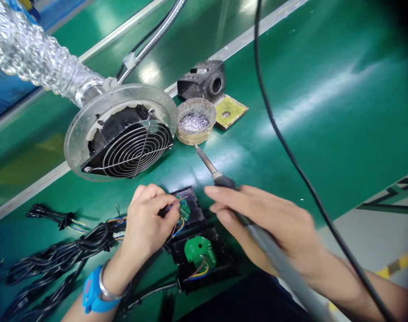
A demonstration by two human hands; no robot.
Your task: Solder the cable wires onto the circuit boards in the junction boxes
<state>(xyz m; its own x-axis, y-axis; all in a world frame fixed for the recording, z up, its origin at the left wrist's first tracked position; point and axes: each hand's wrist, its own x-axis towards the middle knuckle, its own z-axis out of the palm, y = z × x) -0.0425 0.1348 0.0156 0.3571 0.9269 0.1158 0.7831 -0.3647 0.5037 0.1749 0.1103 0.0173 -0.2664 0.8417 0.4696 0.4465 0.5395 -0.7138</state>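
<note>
Right hand (278,223): one, fingers wrapped around a soldering iron (269,248), grey handle, metal tip raised near the cup and apart from both boards.

Lower case (224,252): black, open, holding a round green board (199,251). Brown, yellow and blue wires lead to the board; a cable enters the case at its left. Status, by judgement: wiring appears in place; quality of the joints too small to tell.

Left hand (150,219): one, blue wristband (94,290), thumb and forefinger pinching a thin brown wire (182,198) above the upper board.

Upper case (197,214): black, open, just beyond the lower one; its green board (184,210) partly hidden by the fingers. Yellow and blue wires loop beside it. Status: seemingly in hand, unfinished; which ends are fixed cannot be told.

Cables (93,239): black, bundled, on the surface (325,112) at left; some coloured ends bare of any board. Status: apparently unworked.

Cup (195,136): one, holding silvery bits.

Fan (137,152): one, grilled, on a foil duct (39,53).

Sponge (227,112): yellow, in a tray beside the cup.

Iron stand (204,82): dark, unoccupied, behind the cup.
</note>
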